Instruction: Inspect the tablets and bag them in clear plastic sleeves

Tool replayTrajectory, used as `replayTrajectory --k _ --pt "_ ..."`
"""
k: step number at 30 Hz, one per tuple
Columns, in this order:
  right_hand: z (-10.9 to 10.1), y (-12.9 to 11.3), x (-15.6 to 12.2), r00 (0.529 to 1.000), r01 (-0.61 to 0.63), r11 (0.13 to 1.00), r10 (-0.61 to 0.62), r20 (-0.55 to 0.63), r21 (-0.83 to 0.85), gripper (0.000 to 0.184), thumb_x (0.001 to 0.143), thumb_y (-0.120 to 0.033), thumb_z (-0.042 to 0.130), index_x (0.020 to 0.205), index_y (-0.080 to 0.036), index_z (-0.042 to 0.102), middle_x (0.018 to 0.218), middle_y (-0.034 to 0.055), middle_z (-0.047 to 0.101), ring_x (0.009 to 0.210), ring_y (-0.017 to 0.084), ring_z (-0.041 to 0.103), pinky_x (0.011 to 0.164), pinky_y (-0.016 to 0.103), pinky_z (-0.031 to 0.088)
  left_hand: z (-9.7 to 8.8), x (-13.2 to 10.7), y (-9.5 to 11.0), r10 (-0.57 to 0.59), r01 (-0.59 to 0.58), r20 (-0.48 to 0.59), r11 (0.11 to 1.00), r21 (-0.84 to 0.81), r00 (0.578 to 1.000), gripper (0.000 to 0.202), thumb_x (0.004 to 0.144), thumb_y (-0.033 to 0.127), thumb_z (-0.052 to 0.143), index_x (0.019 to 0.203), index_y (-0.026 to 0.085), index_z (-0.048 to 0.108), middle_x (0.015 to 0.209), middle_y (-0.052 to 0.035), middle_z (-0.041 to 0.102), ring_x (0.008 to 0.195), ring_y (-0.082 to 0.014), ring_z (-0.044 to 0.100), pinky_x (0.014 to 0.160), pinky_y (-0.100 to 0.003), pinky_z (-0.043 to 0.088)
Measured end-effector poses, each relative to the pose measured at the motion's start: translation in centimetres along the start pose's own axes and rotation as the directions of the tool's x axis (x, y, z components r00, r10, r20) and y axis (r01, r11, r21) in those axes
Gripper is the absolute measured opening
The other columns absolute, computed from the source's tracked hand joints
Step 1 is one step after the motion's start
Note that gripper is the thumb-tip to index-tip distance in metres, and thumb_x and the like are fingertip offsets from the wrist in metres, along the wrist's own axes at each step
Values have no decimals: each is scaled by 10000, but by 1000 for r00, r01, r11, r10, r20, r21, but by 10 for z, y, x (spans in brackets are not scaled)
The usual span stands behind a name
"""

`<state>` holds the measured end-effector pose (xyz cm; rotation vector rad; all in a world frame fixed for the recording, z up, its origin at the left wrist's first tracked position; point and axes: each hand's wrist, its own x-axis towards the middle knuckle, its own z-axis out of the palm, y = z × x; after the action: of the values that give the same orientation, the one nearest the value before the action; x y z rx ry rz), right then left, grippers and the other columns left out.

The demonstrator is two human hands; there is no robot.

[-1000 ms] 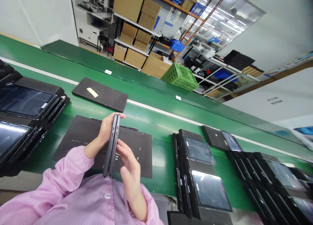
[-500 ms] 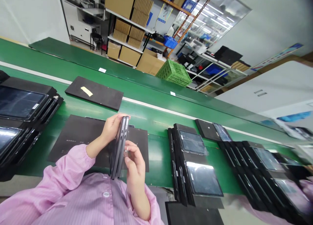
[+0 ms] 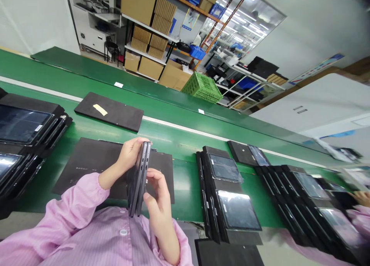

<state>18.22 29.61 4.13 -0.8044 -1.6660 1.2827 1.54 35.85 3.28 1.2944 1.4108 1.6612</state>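
Two thin dark tablets (image 3: 140, 177) stand face to face, edge-on in front of my chest, their port edges towards me. My left hand (image 3: 131, 153) grips them near the top, its fingers over the upper corner. On the right side, my right hand (image 3: 158, 193) has bent fingers and thumb against the near tablet's face; its fingertips are partly hidden. Below the tablets lies a black foam board (image 3: 89, 162) on the green bench (image 3: 185, 189).
A black slab with yellow tape (image 3: 115, 114) lies behind. Stacks of tablets in black trays stand at left (image 3: 26, 119) and right (image 3: 225, 168). Farther right are more trays (image 3: 306, 193) and another person's hand (image 3: 362, 198). Green crates (image 3: 202, 87) stand beyond the bench.
The tablets and both hands sit slightly lower and farther left in view. My right fingers have shifted a little against the tablet's face. Another person's hand shows more at far right.
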Motion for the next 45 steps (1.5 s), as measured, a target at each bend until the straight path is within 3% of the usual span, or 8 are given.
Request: replayTrajectory --k 6,17,37,45 --pt "3 -9 1 999 49 990 -51 -9 -135 402 897 -241 589 1289 -285 508 1222 37 589 1151 183 585 1016 316 496 -1 -1 -2 18 -18 3 1000 17 1000 675 921 729 364 815 165 719 873 -95 754 867 -234 698 824 -339 527" --pt "8 -12 1 998 -7 972 -7 -57 -234 636 835 -309 670 1410 -233 411 1364 123 524 1183 267 591 1030 451 505 5 -16 6 113 -119 86 990 69 990 658 973 657 313 808 184 740 861 -96 758 859 -230 696 866 -364 512" --pt "14 -15 7 996 -16 978 -2 -90 -206 598 806 -212 652 1377 -230 474 1328 105 576 1185 237 611 984 382 554 3 -15 -2 111 -113 58 994 15 992 603 984 616 345 824 178 728 875 -92 752 867 -222 692 848 -345 507" --pt "16 -12 16 986 -107 978 82 -142 -181 539 791 -229 652 1307 -225 496 1255 84 600 1117 229 615 963 386 524 7 -6 0 47 -48 54 999 20 997 635 954 675 351 811 169 706 861 -92 741 855 -217 689 833 -328 517"
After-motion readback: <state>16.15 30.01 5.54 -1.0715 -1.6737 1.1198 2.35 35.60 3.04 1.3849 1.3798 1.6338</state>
